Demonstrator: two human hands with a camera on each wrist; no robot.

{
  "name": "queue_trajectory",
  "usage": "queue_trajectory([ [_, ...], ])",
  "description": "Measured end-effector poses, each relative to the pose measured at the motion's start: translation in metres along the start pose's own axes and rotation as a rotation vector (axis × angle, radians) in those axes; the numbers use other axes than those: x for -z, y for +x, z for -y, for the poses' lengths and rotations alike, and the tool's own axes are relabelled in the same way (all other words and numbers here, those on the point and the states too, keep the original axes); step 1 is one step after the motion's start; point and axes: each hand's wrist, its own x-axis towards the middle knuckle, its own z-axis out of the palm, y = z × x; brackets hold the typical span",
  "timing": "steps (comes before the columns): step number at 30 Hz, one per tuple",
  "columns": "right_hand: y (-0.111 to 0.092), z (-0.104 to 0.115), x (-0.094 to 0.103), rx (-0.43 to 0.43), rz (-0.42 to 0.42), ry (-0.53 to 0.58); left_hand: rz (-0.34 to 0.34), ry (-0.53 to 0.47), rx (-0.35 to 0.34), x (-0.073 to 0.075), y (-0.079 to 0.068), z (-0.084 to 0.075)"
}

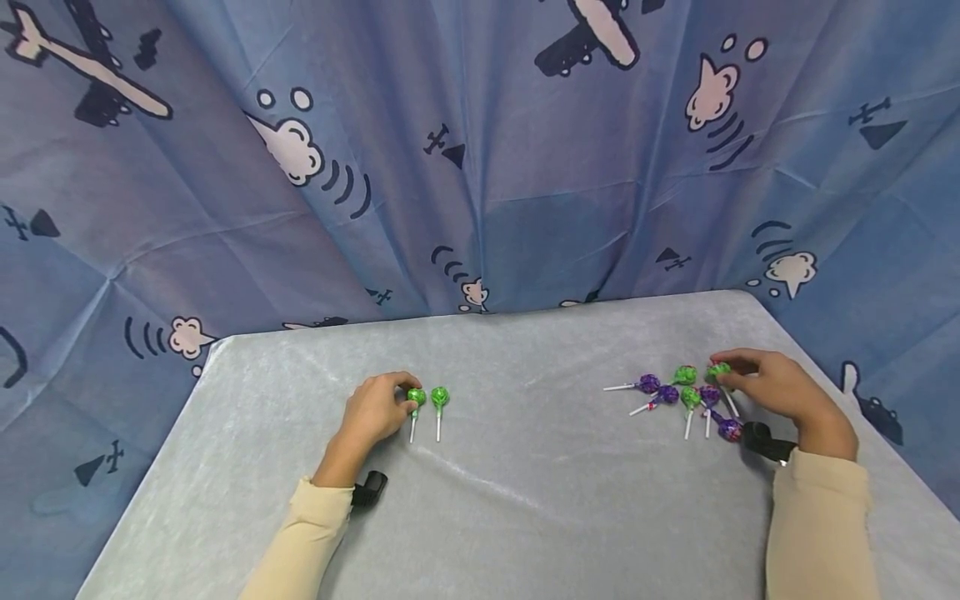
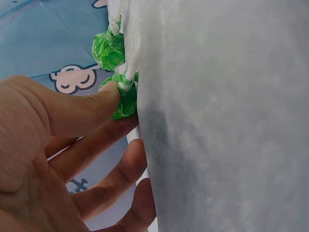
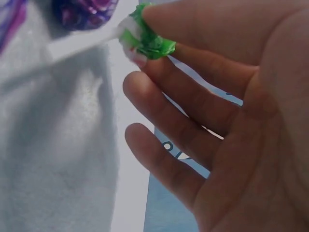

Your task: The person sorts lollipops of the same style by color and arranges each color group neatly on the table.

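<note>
Pinching a candy at each side of a pale grey tabletop [image 1: 525, 500], a person in cream sleeves [image 1: 821, 525] stretches both arms forward, a black device [image 1: 370, 489] at each wrist. The left hand [image 1: 375, 410] holds a green lollipop [image 1: 416, 397] by its wrapped head between thumb and index finger, the other fingers slightly bent and set apart. The right hand [image 1: 780, 385] nips another green-wrapped lollipop [image 1: 718, 370] between thumb and forefinger, its remaining fingers fanned out; whether that candy touches the table is impossible to tell.

Shiny and crinkled, the left candy stands out with its white stick pointing toward the person, just beside a matching green lollipop [image 1: 440, 396]. At right, the held sweet sits at the edge of a loose cluster of purple lollipops [image 1: 648, 383] and two green ones [image 1: 686, 375], sticks splayed. Behind the faintly creased surface hangs a blue curtain [image 1: 525, 233] printed with airplanes and clouds.
</note>
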Motion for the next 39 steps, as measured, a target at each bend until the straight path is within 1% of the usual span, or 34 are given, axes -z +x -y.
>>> queue_trajectory([
  [14, 0.000, 0.010, 0.001, 0.011, -0.009, -0.020, -0.002, -0.002, -0.001, -0.001, 0.000, -0.001],
  [23, 0.003, 0.016, 0.002, 0.056, -0.010, -0.024, 0.001, 0.002, -0.001, -0.001, 0.001, -0.001],
  [30, 0.004, 0.016, 0.001, 0.051, -0.009, -0.024, 0.003, 0.005, -0.001, -0.001, 0.000, 0.000],
  [39, 0.003, 0.025, 0.000, 0.066, -0.011, -0.013, -0.006, 0.007, -0.001, -0.002, -0.001, 0.001],
])
